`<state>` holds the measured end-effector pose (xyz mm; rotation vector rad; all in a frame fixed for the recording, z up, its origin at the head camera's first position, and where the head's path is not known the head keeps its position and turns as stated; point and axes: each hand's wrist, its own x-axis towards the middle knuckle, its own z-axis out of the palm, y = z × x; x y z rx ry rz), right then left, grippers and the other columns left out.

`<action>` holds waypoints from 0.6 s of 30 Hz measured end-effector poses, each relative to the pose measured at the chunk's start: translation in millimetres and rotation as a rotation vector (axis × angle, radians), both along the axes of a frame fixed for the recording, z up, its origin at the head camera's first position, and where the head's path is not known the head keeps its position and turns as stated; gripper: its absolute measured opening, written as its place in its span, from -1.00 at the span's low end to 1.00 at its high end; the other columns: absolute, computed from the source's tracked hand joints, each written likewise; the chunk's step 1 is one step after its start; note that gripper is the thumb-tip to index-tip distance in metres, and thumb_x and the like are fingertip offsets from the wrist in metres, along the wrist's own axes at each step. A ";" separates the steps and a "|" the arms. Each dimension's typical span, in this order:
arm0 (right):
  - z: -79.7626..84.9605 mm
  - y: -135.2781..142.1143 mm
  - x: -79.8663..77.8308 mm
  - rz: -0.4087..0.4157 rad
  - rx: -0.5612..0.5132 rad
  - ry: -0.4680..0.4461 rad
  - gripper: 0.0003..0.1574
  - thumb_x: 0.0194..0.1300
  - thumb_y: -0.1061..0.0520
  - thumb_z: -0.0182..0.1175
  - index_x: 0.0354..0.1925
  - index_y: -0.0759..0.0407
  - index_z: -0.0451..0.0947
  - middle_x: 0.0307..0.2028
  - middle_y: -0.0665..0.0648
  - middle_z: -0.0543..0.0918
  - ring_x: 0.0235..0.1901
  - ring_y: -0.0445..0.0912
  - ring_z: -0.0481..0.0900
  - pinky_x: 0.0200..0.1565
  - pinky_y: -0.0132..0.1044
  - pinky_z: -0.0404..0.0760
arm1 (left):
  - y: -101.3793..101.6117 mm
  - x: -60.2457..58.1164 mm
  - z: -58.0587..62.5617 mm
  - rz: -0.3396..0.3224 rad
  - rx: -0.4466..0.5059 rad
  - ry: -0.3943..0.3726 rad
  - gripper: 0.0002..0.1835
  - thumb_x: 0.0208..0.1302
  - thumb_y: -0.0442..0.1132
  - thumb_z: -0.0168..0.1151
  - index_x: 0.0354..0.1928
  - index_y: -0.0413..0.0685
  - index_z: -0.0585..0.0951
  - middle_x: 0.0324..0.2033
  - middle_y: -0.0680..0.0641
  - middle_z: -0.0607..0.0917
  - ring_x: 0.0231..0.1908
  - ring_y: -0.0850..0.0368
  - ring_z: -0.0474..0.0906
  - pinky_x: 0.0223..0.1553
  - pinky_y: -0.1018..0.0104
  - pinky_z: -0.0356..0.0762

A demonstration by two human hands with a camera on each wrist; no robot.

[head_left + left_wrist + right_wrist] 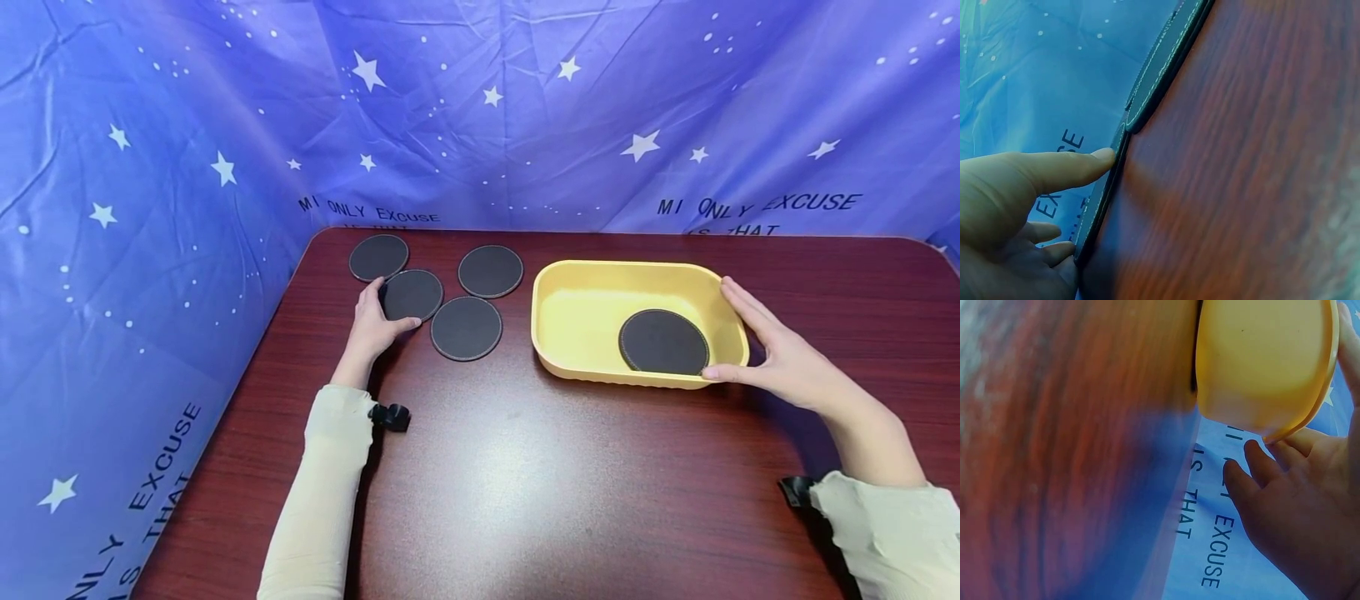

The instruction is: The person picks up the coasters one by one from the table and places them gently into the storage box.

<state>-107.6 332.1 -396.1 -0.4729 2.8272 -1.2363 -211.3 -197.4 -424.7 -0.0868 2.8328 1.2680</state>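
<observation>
My left hand spans a round black coaster, its thumb on the near edge and its fingers at the far-left edge. In the left wrist view the thumb touches the stitched rim of that coaster. My right hand grips the right end of a yellow plastic bin, thumb at the front rim and fingers at the back corner. Inside the bin, at its right, another black coaster leans or lies. From the right wrist, the bin's end wall shows above the fingers.
Three more coasters lie around the left hand: one behind it, one to the back right and one to the right. The dark red wooden table ends at a blue star-patterned cloth behind and at left.
</observation>
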 end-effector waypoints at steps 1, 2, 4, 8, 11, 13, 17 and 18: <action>0.2 0.0 -0.1 0.000 0.000 -0.002 0.44 -0.01 0.29 0.51 0.60 -0.05 -0.16 0.60 -0.11 -0.17 0.50 -0.45 -0.21 0.20 -0.93 -0.13 | 0.1 -0.3 -0.1 -0.003 -0.012 0.000 0.07 0.06 -0.23 0.50 0.52 -0.24 0.04 0.49 -0.32 0.14 0.49 -0.25 -0.01 0.53 -0.06 0.07; 0.3 0.0 -0.1 -0.001 0.001 -0.004 0.44 -0.01 0.29 0.51 0.60 -0.05 -0.16 0.61 -0.10 -0.17 0.50 -0.44 -0.21 0.20 -0.93 -0.14 | 0.1 -0.5 -0.1 -0.007 -0.023 0.001 0.08 0.06 -0.22 0.50 0.52 -0.25 0.04 0.49 -0.32 0.14 0.49 -0.26 0.00 0.52 -0.07 0.07; 0.6 0.0 -0.1 -0.002 0.001 -0.004 0.44 -0.01 0.29 0.51 0.60 -0.06 -0.16 0.61 -0.10 -0.17 0.50 -0.44 -0.21 0.19 -0.93 -0.13 | 0.3 -0.4 0.5 -0.015 -0.048 0.000 0.08 0.07 -0.20 0.50 0.52 -0.27 0.03 0.49 -0.34 0.15 0.48 -0.28 0.01 0.52 -0.07 0.08; 0.3 0.3 -0.3 0.001 0.000 0.005 0.43 -0.02 0.30 0.51 0.60 -0.06 -0.15 0.60 -0.16 -0.17 0.50 -0.45 -0.21 0.19 -0.93 -0.12 | 1.5 -0.5 3.2 -0.030 -0.090 -0.004 0.06 0.10 -0.20 0.48 0.51 -0.30 0.04 0.48 -0.36 0.15 0.48 -0.29 0.01 0.52 -0.07 0.07; 0.1 0.6 -0.4 0.002 -0.001 0.008 0.43 -0.02 0.30 0.50 0.60 -0.06 -0.14 0.59 -0.20 -0.16 0.50 -0.45 -0.21 0.19 -0.93 -0.12 | 4.0 -0.6 5.9 -0.035 -0.104 -0.007 0.01 0.10 -0.20 0.48 0.49 -0.30 0.10 0.46 -0.38 0.16 0.46 -0.31 0.00 0.51 -0.09 0.06; 0.2 0.7 -0.2 0.001 0.000 0.004 0.43 -0.01 0.30 0.50 0.60 -0.07 -0.15 0.59 -0.20 -0.17 0.50 -0.44 -0.21 0.19 -0.93 -0.12 | 6.1 -0.4 7.0 -0.033 -0.106 -0.014 -0.01 0.09 -0.20 0.49 0.48 -0.26 0.14 0.44 -0.39 0.16 0.44 -0.33 -0.02 0.49 -0.10 0.07; 0.6 -0.1 0.0 -0.001 0.002 -0.005 0.43 -0.01 0.29 0.50 0.60 -0.07 -0.16 0.59 -0.18 -0.17 0.50 -0.45 -0.21 0.19 -0.93 -0.13 | 8.9 2.8 8.5 -0.007 -0.092 -0.037 -0.01 0.05 -0.19 0.53 0.48 -0.11 0.18 0.41 -0.35 0.09 0.39 -0.30 -0.07 0.44 -0.13 0.13; 0.6 -0.3 0.0 -0.001 0.004 -0.005 0.43 -0.01 0.29 0.50 0.60 -0.07 -0.16 0.60 -0.16 -0.17 0.50 -0.45 -0.21 0.19 -0.93 -0.13 | 9.4 3.5 8.6 -0.001 -0.092 -0.040 -0.01 0.05 -0.19 0.53 0.48 -0.09 0.18 0.41 -0.34 0.06 0.39 -0.30 -0.07 0.44 -0.14 0.14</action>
